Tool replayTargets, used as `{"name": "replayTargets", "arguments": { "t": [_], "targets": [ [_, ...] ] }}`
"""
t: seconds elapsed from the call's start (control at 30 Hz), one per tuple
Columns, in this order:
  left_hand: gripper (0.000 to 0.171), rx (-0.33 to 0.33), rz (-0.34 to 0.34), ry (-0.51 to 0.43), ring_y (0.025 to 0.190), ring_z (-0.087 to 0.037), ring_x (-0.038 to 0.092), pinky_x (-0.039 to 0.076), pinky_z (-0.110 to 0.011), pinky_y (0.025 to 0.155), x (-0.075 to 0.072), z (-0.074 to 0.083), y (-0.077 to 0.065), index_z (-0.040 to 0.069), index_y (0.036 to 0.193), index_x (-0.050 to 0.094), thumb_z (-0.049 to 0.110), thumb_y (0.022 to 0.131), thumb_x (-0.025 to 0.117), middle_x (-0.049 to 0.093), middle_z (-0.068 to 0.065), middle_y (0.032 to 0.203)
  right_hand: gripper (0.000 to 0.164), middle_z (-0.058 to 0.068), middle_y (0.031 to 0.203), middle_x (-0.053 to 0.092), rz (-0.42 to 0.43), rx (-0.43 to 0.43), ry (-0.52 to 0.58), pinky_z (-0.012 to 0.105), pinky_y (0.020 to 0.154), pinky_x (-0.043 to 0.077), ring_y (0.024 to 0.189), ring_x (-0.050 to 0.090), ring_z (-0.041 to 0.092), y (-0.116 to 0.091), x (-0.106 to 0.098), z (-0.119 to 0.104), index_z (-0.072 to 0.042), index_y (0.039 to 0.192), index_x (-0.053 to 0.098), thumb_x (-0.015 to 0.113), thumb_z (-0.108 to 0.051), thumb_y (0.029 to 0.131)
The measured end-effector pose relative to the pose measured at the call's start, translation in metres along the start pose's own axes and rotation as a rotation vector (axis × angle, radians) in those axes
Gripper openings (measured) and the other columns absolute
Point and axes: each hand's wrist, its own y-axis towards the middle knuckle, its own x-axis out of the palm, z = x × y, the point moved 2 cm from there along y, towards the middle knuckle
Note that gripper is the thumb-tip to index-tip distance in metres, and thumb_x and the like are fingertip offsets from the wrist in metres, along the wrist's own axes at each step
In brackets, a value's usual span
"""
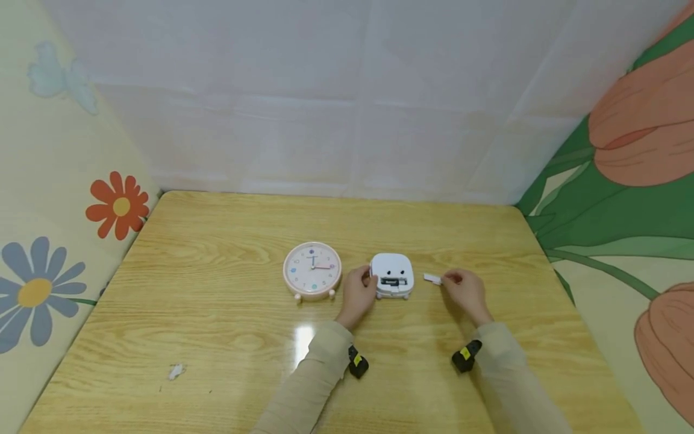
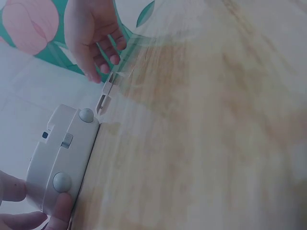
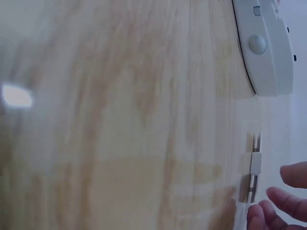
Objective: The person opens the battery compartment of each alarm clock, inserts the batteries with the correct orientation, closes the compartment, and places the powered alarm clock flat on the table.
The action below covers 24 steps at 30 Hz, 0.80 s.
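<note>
A white alarm clock [image 1: 391, 268] with rounded corners lies back up on the table, two black knobs and an uncovered battery compartment showing. A dark battery [image 1: 390, 281] is inside the compartment. My left hand [image 1: 359, 295] grips the clock's left edge between thumb and fingers; its fingertips [image 2: 60, 211] show beside a round foot in the left wrist view. To the clock's right, a small white battery cover [image 1: 432, 278] lies on the table. My right hand [image 1: 467, 294] is right beside the cover's right end, its fingers [image 3: 288, 203] loosely bent and not closed round it.
A round pink alarm clock [image 1: 312, 269] lies face up left of my left hand. The wooden table [image 1: 228, 337] has a small white patch [image 1: 176, 371] near its front left. A white sheet [image 1: 303, 120] rises behind it, with flower-printed panels at both sides.
</note>
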Motion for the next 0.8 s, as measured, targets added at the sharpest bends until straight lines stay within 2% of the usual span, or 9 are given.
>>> {"name": "replayTargets", "arguments": {
  "t": [0.13, 0.33, 0.8],
  "targets": [
    [0.033, -0.017, -0.007, 0.005, 0.082, -0.020, 0.057, 0.049, -0.026, 0.070, 0.0002, -0.0002, 0.0001, -0.010, 0.114, 0.056, 0.007, 0.086, 0.058, 0.059, -0.020, 0.102, 0.027, 0.016, 0.081, 0.060, -0.034, 0.054, -0.033, 0.030, 0.058, 0.038, 0.070, 0.052, 0.025, 0.0042, 0.0003, 0.0043, 0.006, 0.093, 0.064, 0.059, -0.018, 0.085],
    [0.034, -0.019, -0.007, 0.004, 0.081, -0.019, 0.057, 0.049, -0.026, 0.070, 0.0004, 0.0004, 0.0003, -0.010, 0.114, 0.055, 0.007, 0.086, 0.058, 0.059, -0.019, 0.101, 0.036, 0.017, 0.086, 0.058, -0.100, 0.110, -0.063, 0.034, 0.062, 0.041, 0.074, 0.052, 0.026, 0.0079, 0.0033, 0.0058, 0.007, 0.099, 0.060, 0.060, -0.026, 0.086],
    [0.035, -0.003, -0.009, 0.006, 0.083, -0.022, 0.058, 0.050, -0.026, 0.071, -0.0005, 0.0009, -0.0001, -0.012, 0.115, 0.054, 0.007, 0.086, 0.058, 0.059, -0.021, 0.102, 0.032, 0.019, 0.087, 0.057, -0.112, 0.072, -0.086, 0.039, 0.065, 0.041, 0.075, 0.050, 0.028, 0.0082, 0.0065, 0.0051, 0.006, 0.098, 0.060, 0.067, -0.020, 0.080]
  ]
}}
